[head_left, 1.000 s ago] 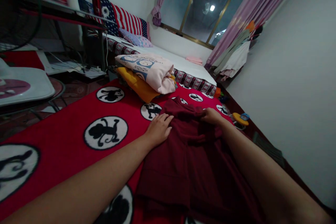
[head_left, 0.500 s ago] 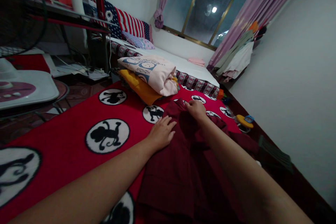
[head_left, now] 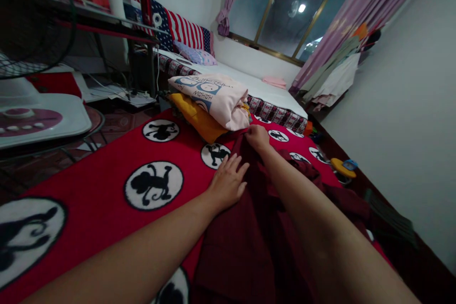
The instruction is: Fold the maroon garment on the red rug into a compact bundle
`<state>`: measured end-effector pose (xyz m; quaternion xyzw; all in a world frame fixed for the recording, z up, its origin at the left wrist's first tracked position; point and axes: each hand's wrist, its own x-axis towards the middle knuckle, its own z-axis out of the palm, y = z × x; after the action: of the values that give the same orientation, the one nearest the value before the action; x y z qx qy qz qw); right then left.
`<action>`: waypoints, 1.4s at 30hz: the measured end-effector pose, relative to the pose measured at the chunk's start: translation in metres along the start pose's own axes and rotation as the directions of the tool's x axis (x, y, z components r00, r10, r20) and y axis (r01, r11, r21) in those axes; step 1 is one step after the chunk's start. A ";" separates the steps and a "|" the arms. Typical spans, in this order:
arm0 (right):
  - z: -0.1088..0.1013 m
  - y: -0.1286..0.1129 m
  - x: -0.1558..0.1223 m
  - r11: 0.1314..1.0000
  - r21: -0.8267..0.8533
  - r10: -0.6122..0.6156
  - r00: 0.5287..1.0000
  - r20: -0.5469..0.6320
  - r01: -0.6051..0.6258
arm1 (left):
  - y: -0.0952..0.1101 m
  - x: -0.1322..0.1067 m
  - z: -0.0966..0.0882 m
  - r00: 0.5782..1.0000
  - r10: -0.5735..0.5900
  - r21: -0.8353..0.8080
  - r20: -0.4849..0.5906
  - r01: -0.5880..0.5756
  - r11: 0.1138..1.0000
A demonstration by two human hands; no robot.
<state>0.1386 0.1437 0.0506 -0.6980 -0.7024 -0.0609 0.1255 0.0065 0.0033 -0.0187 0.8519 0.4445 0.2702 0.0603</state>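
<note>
A dark maroon garment [head_left: 235,247] lies spread over a red blanket [head_left: 107,175] with black monkeys in white circles. My left hand [head_left: 229,183] rests flat on the garment's left edge, fingers spread. Farther up, my right hand [head_left: 257,137] is closed on the garment's far end, pinching the cloth. Just beyond my hands sits a pile of folded clothes: a pale pink printed garment [head_left: 228,104] on top of a mustard-yellow one [head_left: 197,118]. Part of the maroon cloth lies bunched to the right, partly hidden by my right forearm.
On the left are a fan [head_left: 32,23] and a cluttered desk [head_left: 107,35]. Behind the pile stands a bed [head_left: 249,83] with a pillow [head_left: 199,54]. Clothes [head_left: 337,80] hang by the purple curtain [head_left: 342,28]. A yellow round object [head_left: 342,167] lies along the right wall.
My right hand has drawn the maroon garment's far end left, closer to the clothes pile. My left hand stays flat on the cloth. The view has shifted slightly.
</note>
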 end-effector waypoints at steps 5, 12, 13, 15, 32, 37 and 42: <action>0.028 -0.003 0.001 0.993 0.062 -0.095 0.994 -0.049 0.098 | 0.001 0.002 0.000 0.998 -0.026 0.020 0.052 0.025 0.999; 0.029 0.008 -0.017 0.957 0.209 -0.223 0.970 0.095 0.199 | -0.003 0.003 -0.001 0.988 -0.061 0.072 0.145 0.051 0.996; 0.026 0.011 -0.028 0.938 0.253 -0.267 0.958 0.102 0.235 | -0.003 0.003 -0.001 0.988 -0.057 0.068 0.145 0.047 0.997; 0.021 0.021 -0.056 0.887 0.343 -0.354 0.932 0.075 0.310 | -0.004 0.003 0.000 0.988 -0.047 0.063 0.149 0.038 0.997; -0.015 0.088 -0.269 0.746 0.600 -0.200 0.957 -0.210 0.288 | 0.077 -0.070 -0.006 0.923 0.157 0.043 0.350 -0.184 0.982; -0.011 0.098 -0.260 0.710 0.701 0.199 0.937 -0.288 0.065 | 0.094 -0.059 -0.046 0.795 0.303 -0.173 0.526 -0.249 0.953; -0.008 0.114 -0.245 0.736 0.676 0.262 0.901 -0.345 0.044 | 0.076 -0.012 -0.036 0.955 0.104 -0.096 0.277 -0.080 0.992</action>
<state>0.2514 -0.0927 -0.0157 -0.6171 -0.5900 0.0549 0.5178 0.0372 -0.0567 0.0332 0.8982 0.3796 0.1671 0.1456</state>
